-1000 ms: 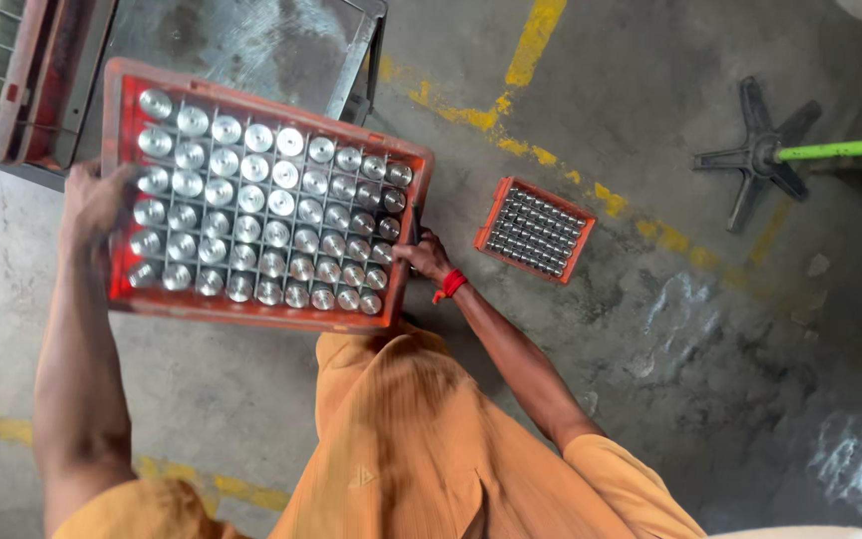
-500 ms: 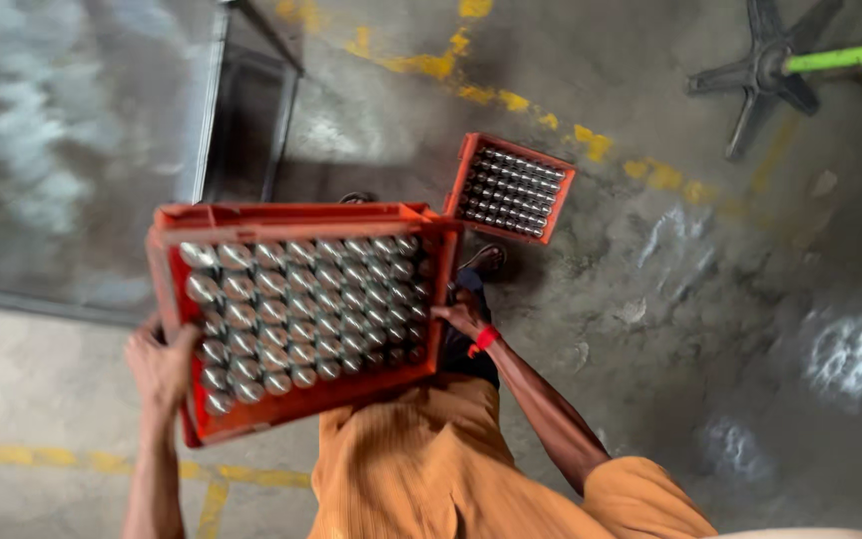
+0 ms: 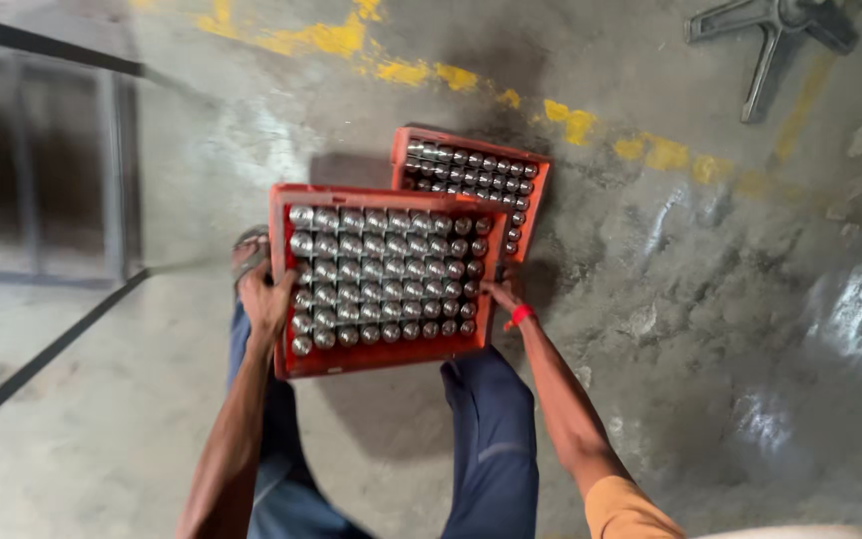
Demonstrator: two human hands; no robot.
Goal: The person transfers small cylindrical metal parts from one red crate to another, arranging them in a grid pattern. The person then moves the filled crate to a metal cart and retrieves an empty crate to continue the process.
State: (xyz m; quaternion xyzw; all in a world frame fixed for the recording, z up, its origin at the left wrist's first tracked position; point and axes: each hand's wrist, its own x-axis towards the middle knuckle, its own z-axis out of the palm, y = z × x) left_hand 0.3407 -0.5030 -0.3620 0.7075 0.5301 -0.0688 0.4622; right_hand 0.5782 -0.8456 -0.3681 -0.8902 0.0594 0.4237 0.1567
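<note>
Both hands are gripping one red crate [image 3: 383,357] of shiny metal cylinders [image 3: 381,269]: the left hand [image 3: 265,296] is closing round its left wall, the right hand [image 3: 507,295], wearing a red wristband [image 3: 519,315], is clasping its right wall. The crate is hanging above the concrete floor [image 3: 710,329], roughly seven rows of nine. Beyond it, a second red crate [image 3: 536,200] is lying on the floor, partly hidden. One metal star base [image 3: 770,30] is being cut off at the top edge.
</note>
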